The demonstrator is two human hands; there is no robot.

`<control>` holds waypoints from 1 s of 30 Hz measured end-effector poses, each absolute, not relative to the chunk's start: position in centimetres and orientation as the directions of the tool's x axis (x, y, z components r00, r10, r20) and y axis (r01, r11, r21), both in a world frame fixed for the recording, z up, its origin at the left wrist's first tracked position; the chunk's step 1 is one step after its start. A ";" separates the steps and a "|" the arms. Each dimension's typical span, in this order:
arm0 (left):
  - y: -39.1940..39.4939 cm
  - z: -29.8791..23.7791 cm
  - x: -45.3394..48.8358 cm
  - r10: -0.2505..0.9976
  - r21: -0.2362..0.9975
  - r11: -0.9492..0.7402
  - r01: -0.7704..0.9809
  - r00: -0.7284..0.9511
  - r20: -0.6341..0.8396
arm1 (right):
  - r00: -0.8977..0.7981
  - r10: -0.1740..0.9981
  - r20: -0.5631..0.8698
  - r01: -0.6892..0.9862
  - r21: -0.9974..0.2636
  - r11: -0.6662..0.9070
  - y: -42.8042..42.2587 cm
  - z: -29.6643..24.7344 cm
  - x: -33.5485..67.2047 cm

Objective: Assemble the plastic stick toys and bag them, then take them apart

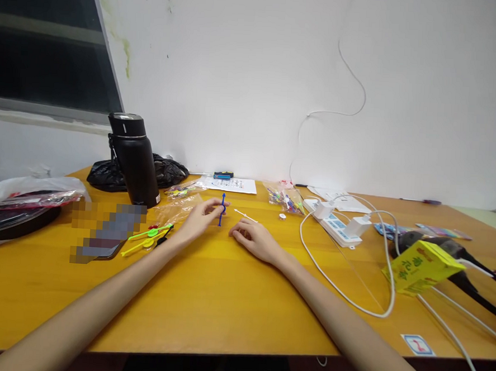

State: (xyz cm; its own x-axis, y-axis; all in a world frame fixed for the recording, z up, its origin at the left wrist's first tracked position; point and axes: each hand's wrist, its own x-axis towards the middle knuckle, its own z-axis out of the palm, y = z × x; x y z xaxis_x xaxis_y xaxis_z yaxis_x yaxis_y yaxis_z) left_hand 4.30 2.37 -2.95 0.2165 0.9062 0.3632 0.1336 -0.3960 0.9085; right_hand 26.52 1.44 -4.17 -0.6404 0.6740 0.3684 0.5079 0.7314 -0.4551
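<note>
A thin blue plastic arrow (221, 222) with a round middle stands upright between the fingertips of my left hand (202, 216), just above the tabletop. My right hand (255, 239) rests on the wood with its fingers curled in; whether anything small sits inside them is hidden. Just beyond its knuckles lies a white plastic arrow (245, 215). Left of my left wrist is a loose group of green, yellow and black plastic arrows (150, 235). A small round white piece (282, 216) lies to the right, apart from both hands.
A black bottle (134, 162) and a blurred-out phone (114, 233) stand and lie at left. Behind are a screwdriver (223, 175), a printed sheet (243, 186) and a bag of small parts (287, 198). A power strip (340, 230), looping cables and a yellow carton (421, 269) occupy the right.
</note>
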 end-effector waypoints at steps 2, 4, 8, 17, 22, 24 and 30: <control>2.0 -1.4 3.0 0.906 0.885 -0.412 0.216 0.200 0.373 | -0.637 0.674 0.373 0.511 -0.450 0.732 1.4 -4.2 26.5; 1.2 0.1 1.2 0.903 0.848 -0.428 0.312 0.187 0.387 | -0.634 0.673 0.380 0.515 -0.442 0.735 1.5 -4.2 26.5; -0.7 1.7 -2.7 0.929 0.753 -0.368 0.546 0.245 0.276 | -0.633 0.673 0.384 0.512 -0.444 0.735 1.5 -4.3 26.5; -0.8 -0.1 -3.8 0.934 0.306 -0.357 0.882 0.334 0.127 | -0.626 0.679 0.383 0.517 -0.449 0.729 1.2 -4.0 26.6; -0.3 -0.6 -3.1 0.946 0.270 -0.319 0.909 0.286 0.155 | -0.629 0.676 0.385 0.523 -0.434 0.734 1.0 -3.9 26.7; -0.2 -0.5 -3.0 0.947 0.280 -0.311 0.908 0.272 0.168 | -0.629 0.677 0.383 0.527 -0.431 0.733 1.0 -3.8 26.7; 0.9 -0.9 -3.6 0.967 0.480 -0.254 0.840 0.211 0.141 | -0.633 0.670 0.387 0.515 -0.436 0.738 0.9 -3.7 26.7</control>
State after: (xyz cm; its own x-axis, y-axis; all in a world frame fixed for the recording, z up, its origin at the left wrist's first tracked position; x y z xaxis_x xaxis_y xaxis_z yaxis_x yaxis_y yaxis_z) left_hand -3.64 0.91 -0.89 0.2112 0.9672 0.1412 0.8398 -0.2535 0.4801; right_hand 26.73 0.95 -3.68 -0.6329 0.6703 0.3875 0.5151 0.7382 -0.4355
